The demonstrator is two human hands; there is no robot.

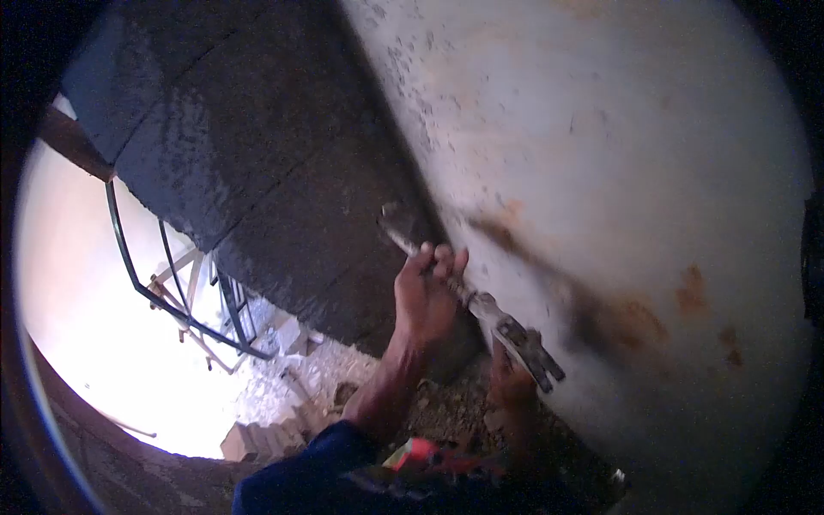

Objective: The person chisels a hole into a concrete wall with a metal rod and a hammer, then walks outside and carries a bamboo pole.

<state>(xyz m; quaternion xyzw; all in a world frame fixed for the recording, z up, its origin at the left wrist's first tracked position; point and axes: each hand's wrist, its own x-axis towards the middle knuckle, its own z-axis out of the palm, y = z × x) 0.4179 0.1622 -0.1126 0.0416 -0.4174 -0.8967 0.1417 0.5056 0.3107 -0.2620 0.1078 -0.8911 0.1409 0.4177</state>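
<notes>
A long, pale, dirt-stained tool [482,305] runs slantwise across the middle, its exact kind unclear. The far tip narrows to a thin pale piece near the dark wall, and the near end is dark with two prongs. My left hand [427,296] is closed around the thin part, fingertips pointing up. Lower and to the right, my right hand [512,378] is partly hidden behind the pronged end and in shadow; its fingers seem wrapped around the tool there. Beside both hands stands a dark, damp-looking plastered wall [283,163].
A pale wall [652,154] with rusty stains meets the dark one at a corner. At lower left are a bright opening, a dark metal frame [180,313] and pale blocks [257,439]. Rubble [446,408] lies below my hands.
</notes>
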